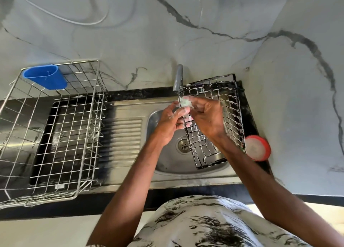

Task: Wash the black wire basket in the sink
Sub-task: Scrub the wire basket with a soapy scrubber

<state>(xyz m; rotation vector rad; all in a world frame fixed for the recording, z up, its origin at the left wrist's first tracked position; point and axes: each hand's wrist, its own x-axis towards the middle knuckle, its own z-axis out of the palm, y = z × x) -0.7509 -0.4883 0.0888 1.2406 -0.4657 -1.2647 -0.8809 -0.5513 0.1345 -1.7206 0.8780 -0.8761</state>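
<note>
The black wire basket (230,116), streaked with white suds, lies tilted over the right side of the steel sink (167,161). My left hand (170,124) grips the basket's left rim wire from outside. My right hand (206,116) reaches inside the basket and pinches a soapy pale scrubber (185,102) against that same rim, just below the tap. Foam covers the fingers of both hands.
A grey tap (178,78) stands behind the sink, close above my hands. A large silver wire dish rack (54,127) with a blue plastic cup holder (45,78) sits on the draining board at left. A red round tub (257,147) sits right of the basket.
</note>
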